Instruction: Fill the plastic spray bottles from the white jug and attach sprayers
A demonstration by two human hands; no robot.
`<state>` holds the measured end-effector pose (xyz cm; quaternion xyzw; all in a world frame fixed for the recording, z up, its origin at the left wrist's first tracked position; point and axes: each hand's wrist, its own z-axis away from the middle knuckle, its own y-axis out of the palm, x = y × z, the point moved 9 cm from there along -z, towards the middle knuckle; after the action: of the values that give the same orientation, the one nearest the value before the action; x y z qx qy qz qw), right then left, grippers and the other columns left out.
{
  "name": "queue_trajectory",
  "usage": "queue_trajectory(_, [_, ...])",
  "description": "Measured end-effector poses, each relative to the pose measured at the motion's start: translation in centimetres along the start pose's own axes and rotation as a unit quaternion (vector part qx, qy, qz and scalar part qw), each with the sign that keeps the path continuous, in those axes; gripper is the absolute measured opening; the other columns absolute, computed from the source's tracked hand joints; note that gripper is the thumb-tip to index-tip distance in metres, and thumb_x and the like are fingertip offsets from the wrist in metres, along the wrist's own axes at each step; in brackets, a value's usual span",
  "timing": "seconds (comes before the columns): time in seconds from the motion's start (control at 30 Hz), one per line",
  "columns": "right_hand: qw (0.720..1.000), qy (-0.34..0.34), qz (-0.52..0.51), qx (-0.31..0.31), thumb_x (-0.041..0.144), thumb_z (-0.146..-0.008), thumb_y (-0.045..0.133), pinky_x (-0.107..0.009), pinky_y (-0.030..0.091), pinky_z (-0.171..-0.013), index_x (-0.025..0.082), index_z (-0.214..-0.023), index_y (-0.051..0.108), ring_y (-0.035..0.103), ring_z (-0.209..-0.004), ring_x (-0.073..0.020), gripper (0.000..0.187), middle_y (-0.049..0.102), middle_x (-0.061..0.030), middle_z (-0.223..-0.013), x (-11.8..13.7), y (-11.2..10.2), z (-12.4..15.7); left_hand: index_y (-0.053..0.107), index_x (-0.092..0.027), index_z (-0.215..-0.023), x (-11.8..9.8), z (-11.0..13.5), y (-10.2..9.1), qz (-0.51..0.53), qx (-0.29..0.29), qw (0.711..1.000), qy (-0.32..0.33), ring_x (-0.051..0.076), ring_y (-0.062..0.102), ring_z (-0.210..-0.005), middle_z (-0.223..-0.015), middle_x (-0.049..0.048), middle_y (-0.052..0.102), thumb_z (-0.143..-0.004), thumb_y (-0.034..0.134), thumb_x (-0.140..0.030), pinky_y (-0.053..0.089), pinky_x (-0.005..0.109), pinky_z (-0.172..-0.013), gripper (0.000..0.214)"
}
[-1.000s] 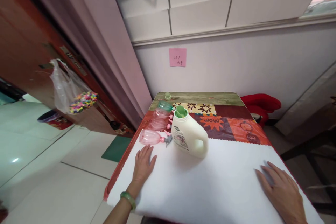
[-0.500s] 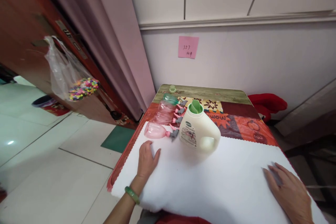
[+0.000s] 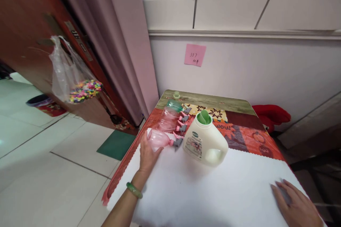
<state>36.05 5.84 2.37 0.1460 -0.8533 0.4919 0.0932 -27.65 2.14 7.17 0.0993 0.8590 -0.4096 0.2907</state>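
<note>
A clear pink spray bottle (image 3: 159, 139) with a pink-and-grey trigger head lies on its side at the left of the white mat (image 3: 234, 184). Around its base is my left hand (image 3: 148, 156), thumb on the near side and fingers at the far side. A large cream jug (image 3: 204, 142) with a handle and a green pouring spout (image 3: 204, 117) stands upright just right of the trigger head. My right hand (image 3: 297, 200) rests at the mat's right edge, fingers loosely spread, holding nothing.
Behind the held bottle, pink spray bottles (image 3: 167, 118) and a green one (image 3: 174, 105) lie in a row. A small green cap (image 3: 176, 95) sits at the table's far left corner. A bag of colourful pieces (image 3: 85, 90) hangs on the door.
My left hand has moved forward from the bare mat and closed around the base of the nearest pink spray bottle. The right hand stays at the mat's right edge. The view has shifted slightly.
</note>
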Motion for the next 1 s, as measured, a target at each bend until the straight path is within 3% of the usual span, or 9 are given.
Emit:
queue_trajectory(0.3, [0.998,-0.018,0.063,-0.01,0.064,-0.091,0.042,-0.058,0.052,-0.098,0.017,-0.103,0.073,0.07,-0.107,-0.0416,0.057,0.073,-0.0182,-0.122,0.8,0.0,0.1,0.017,-0.013,-0.159,-0.8,-1.5,1.8,-0.011,0.046,0.999,0.016,0.038,0.034,-0.149,-0.158,0.0261,0.036,-0.084,0.072,-0.03,0.031,0.056,-0.12,0.094])
queue_trajectory(0.43, [0.998,-0.017,0.06,-0.024,0.063,-0.093,0.043,-0.054,0.051,-0.101,0.016,-0.11,0.073,0.07,-0.108,-0.0381,0.058,0.072,-0.0174,-0.124,1.1,-0.3,-0.1,0.011,-0.017,-0.16,-1.2,-1.0,1.9,-0.039,0.044,0.998,-0.019,0.043,0.019,-0.154,-0.164,0.0269,0.022,-0.079,0.076,-0.026,0.024,0.063,-0.12,0.105])
queue_trajectory(0.53, [0.999,-0.001,0.023,-0.047,0.065,-0.095,0.043,-0.054,0.049,-0.105,0.015,-0.113,0.072,0.069,-0.111,-0.0362,0.062,0.073,-0.018,-0.124,1.2,-1.4,-0.6,0.01,-0.015,-0.161,-2.6,-0.6,0.3,-0.07,0.009,0.996,-0.049,0.049,0.011,-0.154,-0.166,0.0302,0.009,-0.079,0.075,-0.032,0.019,0.071,-0.117,0.106])
queue_trajectory(0.63, [0.997,0.043,-0.038,-0.053,0.069,-0.092,0.048,-0.049,0.054,-0.095,0.016,-0.109,0.073,0.071,-0.107,-0.0345,0.061,0.074,-0.0175,-0.12,2.4,-2.8,-1.9,0.018,-0.012,-0.158,-6.2,-1.3,-3.3,-0.081,-0.059,0.995,-0.019,0.046,0.015,-0.154,-0.165,0.0299,0.014,-0.083,0.072,-0.041,0.02,0.065,-0.119,0.097])
queue_trajectory(0.7, [0.989,0.093,-0.111,-0.024,0.066,-0.091,0.055,-0.037,0.057,-0.072,0.019,-0.115,0.072,0.073,-0.097,-0.0307,0.056,0.076,-0.0149,-0.116,4.5,-3.1,-3.2,0.029,-0.013,-0.154,-9.6,-1.9,-5.7,-0.035,-0.102,0.994,0.027,0.04,0.025,-0.153,-0.162,0.0269,0.028,-0.088,0.068,-0.044,0.023,0.059,-0.121,0.083])
queue_trajectory(0.77, [0.969,0.107,-0.224,0.019,0.062,-0.091,0.059,-0.031,0.054,-0.059,0.019,-0.119,0.069,0.074,-0.093,-0.0285,0.052,0.077,-0.0142,-0.112,8.6,-2.7,-4.9,0.045,-0.019,-0.144,-12.4,-2.6,-6.4,0.051,-0.081,0.995,0.036,0.032,0.048,-0.138,-0.145,0.0174,0.053,-0.093,0.062,-0.042,0.034,0.051,-0.117,0.058])
queue_trajectory(0.9, [0.934,0.051,-0.329,0.128,0.058,-0.086,0.067,-0.031,0.055,-0.061,0.022,-0.134,0.06,0.071,-0.077,-0.0208,0.061,0.072,-0.0127,-0.124,19.1,-0.6,-8.1,0.064,-0.02,-0.111,-17.9,-1.5,-2.9,0.217,0.08,0.973,0.024,0.025,0.065,-0.104,-0.108,0.0083,0.07,-0.092,0.066,-0.038,0.049,0.043,-0.098,0.026])
queue_trajectory(0.97, [0.921,0.024,-0.351,0.169,0.055,-0.085,0.068,-0.03,0.053,-0.06,0.023,-0.137,0.058,0.067,-0.068,-0.0178,0.062,0.074,-0.0098,-0.115,22.7,0.6,-9.1,0.068,-0.022,-0.098,-20.5,0.4,-0.8,0.24,0.152,0.958,0.044,0.022,0.068,-0.093,-0.095,0.0052,0.072,-0.091,0.066,-0.034,0.053,0.039,-0.089,0.015])
queue_trajectory(1.0, [0.918,0.017,-0.35,0.185,0.054,-0.085,0.067,-0.029,0.051,-0.06,0.023,-0.13,0.063,0.064,-0.064,-0.0169,0.055,0.076,-0.0063,-0.1,23.8,1.2,-9.5,0.069,-0.022,-0.096,-21.5,1.4,0.1,0.25,0.184,0.949,0.053,0.022,0.069,-0.092,-0.095,0.0047,0.074,-0.089,0.068,-0.032,0.053,0.038,-0.088,0.013])
